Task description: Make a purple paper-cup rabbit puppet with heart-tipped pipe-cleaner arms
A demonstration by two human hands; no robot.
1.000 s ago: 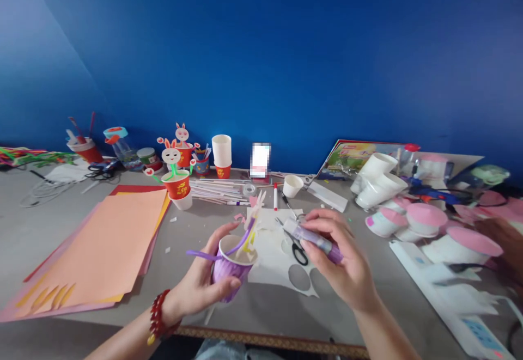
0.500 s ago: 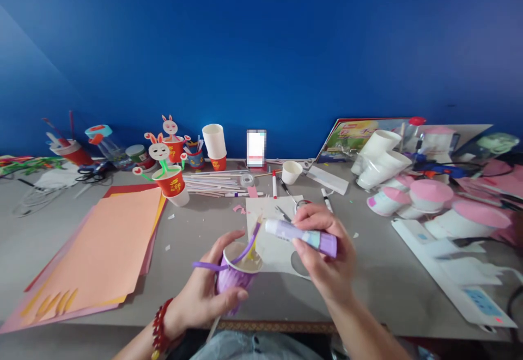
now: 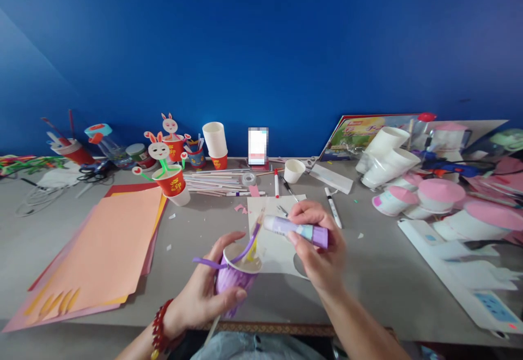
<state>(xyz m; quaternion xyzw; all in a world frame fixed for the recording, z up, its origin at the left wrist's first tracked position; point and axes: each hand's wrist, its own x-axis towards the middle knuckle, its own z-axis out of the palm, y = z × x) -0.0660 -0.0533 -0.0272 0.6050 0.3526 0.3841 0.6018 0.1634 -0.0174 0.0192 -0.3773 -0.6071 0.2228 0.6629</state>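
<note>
My left hand point(image 3: 208, 289) is wrapped round a purple-coloured paper cup point(image 3: 235, 281), tilted slightly, its open rim facing up. A bent purple strip point(image 3: 248, 250) crosses the rim, one end sticking out to the left and the other rising to the right. Something yellow point(image 3: 253, 250) shows inside the cup. Between the fingers and thumb of my right hand point(image 3: 321, 240) is a lilac glue stick point(image 3: 294, 229), held nearly level. Its pale tip points left, close to the upper end of the purple strip; whether they touch I cannot tell.
White paper point(image 3: 278, 251) with a cut-out hole lies beyond the cup. Coloured paper sheets point(image 3: 106, 235) are stacked at left. Rabbit-topped red cups point(image 3: 169, 183), a stack of white cups point(image 3: 214, 138) and paper straws point(image 3: 216, 183) stand or lie behind. A power strip point(image 3: 445, 273) is at right.
My right hand has shifted a little to the left with the glue stick, bringing its tip nearer the strip's upper end. The left hand and cup stay almost still.
</note>
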